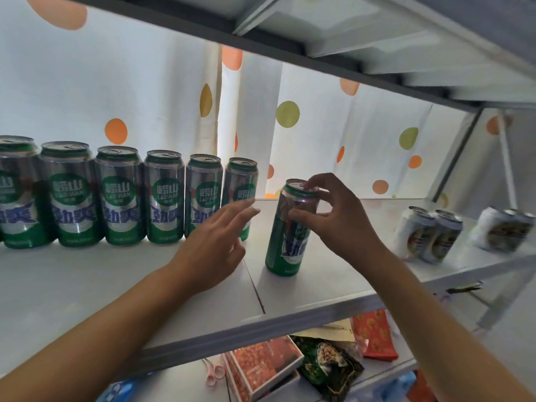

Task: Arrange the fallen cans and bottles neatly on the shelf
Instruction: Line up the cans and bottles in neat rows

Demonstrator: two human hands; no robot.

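1. Right hand (333, 216) pinching the rim of the upright green can (290, 227), apart from the row of cans (121, 195) to its left.
2. Left hand (214, 242) spread, empty, between can and row.
3. Slide can flush against row's end on shelf (87, 285), label forward.

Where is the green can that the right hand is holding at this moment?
In the head view the green can stands upright on the white shelf, right of centre, gripped near its top by the right hand, apart from the row of green cans to its left.
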